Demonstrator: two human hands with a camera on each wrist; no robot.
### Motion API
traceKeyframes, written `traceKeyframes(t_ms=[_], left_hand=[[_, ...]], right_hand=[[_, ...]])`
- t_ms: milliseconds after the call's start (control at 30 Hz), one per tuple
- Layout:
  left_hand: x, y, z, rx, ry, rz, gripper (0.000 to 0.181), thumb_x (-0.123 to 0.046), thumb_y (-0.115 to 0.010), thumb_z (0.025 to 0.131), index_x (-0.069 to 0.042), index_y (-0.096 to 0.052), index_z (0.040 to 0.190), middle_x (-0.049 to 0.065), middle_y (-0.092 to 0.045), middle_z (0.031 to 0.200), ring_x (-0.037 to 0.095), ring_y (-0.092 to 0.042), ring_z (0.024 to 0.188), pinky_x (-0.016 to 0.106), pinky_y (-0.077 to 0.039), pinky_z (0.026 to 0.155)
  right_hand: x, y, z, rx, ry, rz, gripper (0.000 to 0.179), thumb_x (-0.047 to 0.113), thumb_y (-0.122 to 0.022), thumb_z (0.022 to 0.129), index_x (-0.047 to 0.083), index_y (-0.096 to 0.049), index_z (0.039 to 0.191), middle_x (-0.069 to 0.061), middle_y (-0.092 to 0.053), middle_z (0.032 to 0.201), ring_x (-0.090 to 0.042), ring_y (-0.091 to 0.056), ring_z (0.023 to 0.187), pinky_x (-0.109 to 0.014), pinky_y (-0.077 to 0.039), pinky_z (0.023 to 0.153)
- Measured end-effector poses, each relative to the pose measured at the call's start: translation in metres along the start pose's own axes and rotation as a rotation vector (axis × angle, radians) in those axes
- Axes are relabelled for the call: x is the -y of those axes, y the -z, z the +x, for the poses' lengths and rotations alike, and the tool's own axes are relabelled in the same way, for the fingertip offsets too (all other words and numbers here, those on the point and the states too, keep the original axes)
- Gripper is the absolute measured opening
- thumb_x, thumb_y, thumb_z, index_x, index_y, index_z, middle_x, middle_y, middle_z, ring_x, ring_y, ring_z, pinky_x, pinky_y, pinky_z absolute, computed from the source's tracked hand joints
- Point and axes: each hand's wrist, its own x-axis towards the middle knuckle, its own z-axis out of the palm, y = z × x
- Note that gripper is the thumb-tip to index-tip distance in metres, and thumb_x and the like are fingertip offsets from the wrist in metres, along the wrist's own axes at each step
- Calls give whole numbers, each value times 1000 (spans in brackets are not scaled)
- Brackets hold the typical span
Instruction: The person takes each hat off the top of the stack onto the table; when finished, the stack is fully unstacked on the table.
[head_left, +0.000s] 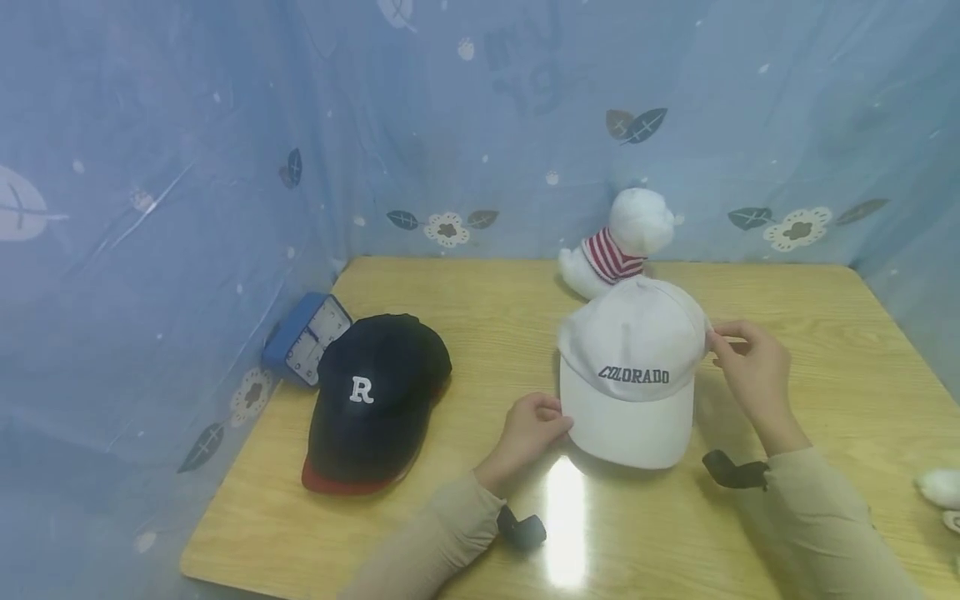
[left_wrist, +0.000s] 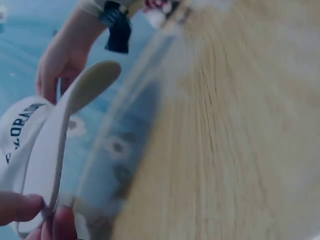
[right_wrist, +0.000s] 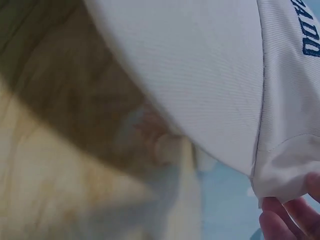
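Note:
A white baseball cap [head_left: 637, 350] with COLORADO lettering is held up off the table between both hands, its brim toward the near side. My left hand [head_left: 528, 433] pinches the edge of the brim on its left side; the left wrist view shows thumb and fingers [left_wrist: 64, 223] on either face of the brim. My right hand [head_left: 753, 375] pinches the lower edge of the crown on the right, and in the right wrist view its fingers [right_wrist: 285, 220] lie under that white fabric.
On the left lies a dark cap [head_left: 382, 400] with a white R and red brim, against a blue clock [head_left: 307, 337]. Behind the white cap sits a white plush toy [head_left: 641, 221] in a striped top. Something white [head_left: 941, 487] shows at the right edge of the wooden table [head_left: 480, 333].

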Motion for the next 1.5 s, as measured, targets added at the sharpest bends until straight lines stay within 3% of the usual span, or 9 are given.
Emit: traceKeyframes(t_ms=[233,367,500,833,1000,1100,1233,1367,1500], left_hand=[[1,-10,11,-4,5,164,18,-17,-70,80,-7,-63,93,-1,-64,77,11,-61,69,26,-52,67],[-1,-9,11,-18,13,249,17,-19,-70,78,-8,-64,91,-2,-64,76,12,-59,70,28,-51,67],[-3,-9,11,6,9,311,17,-18,-70,78,-8,-65,90,-2,-65,75,11,-59,68,28,-50,65],[0,-8,13,14,19,409,27,-22,-71,76,-8,-67,99,-4,-65,77,10,-59,68,27,-50,63],[-4,0,11,24,-9,456,36,-28,-70,78,-9,-65,109,-3,-68,87,11,-62,77,27,-51,68],[-16,17,3,21,-67,446,40,-28,-68,81,-8,-63,115,-2,-67,90,11,-63,77,27,-52,64],[-32,63,-21,-57,-159,409,38,-23,-66,84,-7,-60,118,0,-65,90,11,-62,73,26,-51,57],[-40,119,-54,-278,-186,435,34,-20,-68,84,-10,-62,115,-1,-66,90,10,-62,74,24,-49,61],[-44,168,-86,-528,-123,499,35,-21,-68,84,-9,-61,116,3,-68,93,8,-63,74,21,-48,63]], right_hand=[[-18,2,0,67,-26,-14,29,19,-55,93,-8,-60,103,-28,-58,112,15,-50,68,-4,-44,57],[-25,-2,0,114,-33,-15,30,19,-53,94,-8,-58,106,-28,-59,110,-17,-64,81,-7,-47,60],[-31,-4,-1,135,-39,-13,32,21,-51,95,-8,-57,107,-30,-59,107,-44,-61,92,-14,-52,60],[-32,-5,-4,164,-81,-26,35,24,-49,96,-6,-57,110,-31,-56,113,-45,-61,90,-29,-56,60],[-27,-2,-1,150,-59,-117,35,25,-49,96,-5,-58,112,-32,-57,112,-46,-61,90,-43,-56,62],[-14,3,2,84,-13,-208,33,23,-51,94,-4,-59,112,-31,-59,109,-45,-62,87,-45,-54,58],[17,7,4,-11,74,-279,27,19,-54,92,-2,-62,108,-26,-63,102,-41,-64,80,-39,-51,51],[54,-7,1,-35,168,-207,21,15,-58,90,-1,-64,103,-21,-66,99,-36,-65,76,-42,-53,56],[91,-42,-1,43,248,-104,18,13,-62,87,1,-65,101,-15,-68,95,-29,-66,74,-42,-54,63]])
